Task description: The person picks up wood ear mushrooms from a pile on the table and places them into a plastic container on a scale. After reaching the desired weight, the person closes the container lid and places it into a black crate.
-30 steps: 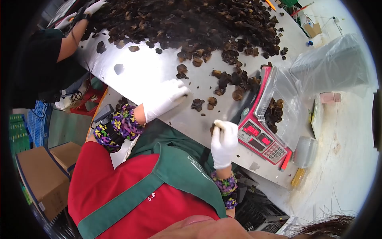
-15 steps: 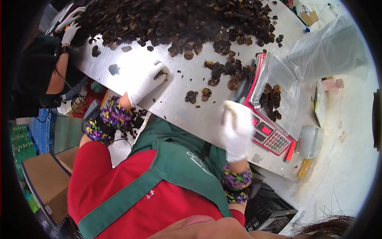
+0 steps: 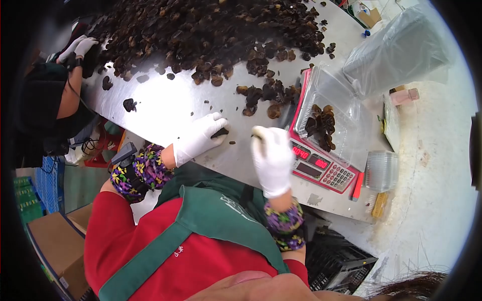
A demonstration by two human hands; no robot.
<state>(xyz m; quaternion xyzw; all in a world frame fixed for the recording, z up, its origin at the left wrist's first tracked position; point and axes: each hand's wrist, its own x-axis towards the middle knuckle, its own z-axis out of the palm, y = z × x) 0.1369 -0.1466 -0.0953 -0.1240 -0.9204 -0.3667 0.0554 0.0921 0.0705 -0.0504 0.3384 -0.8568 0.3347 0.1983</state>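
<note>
My left hand point(image 3: 202, 136), in a white glove, has its fingers curled over a dark wood ear mushroom point(image 3: 219, 133) on the metal table. Close by on the right, my gloved right hand point(image 3: 273, 163) is closed in front of the scale; something brownish shows at its fingertips, too small to name. A red digital scale point(image 3: 327, 169) carries an open clear plastic box point(image 3: 346, 135). Several wood ear mushrooms point(image 3: 321, 125) lie in that box. A small cluster of mushrooms point(image 3: 271, 93) rests on the table beyond my hands.
A large heap of wood ear mushrooms point(image 3: 201, 35) covers the far table. Another person's gloved hands point(image 3: 83, 46) are at its left edge. Right of the scale are a red-handled tool point(image 3: 357, 186), stacked clear boxes point(image 3: 380, 170) and a plastic bag point(image 3: 396, 55). A black crate point(image 3: 341, 261) stands below.
My left hand has moved right and nearer to me, onto a spot where a mushroom lay. Another loose mushroom beside it is gone from the table. The view has shifted slightly.
</note>
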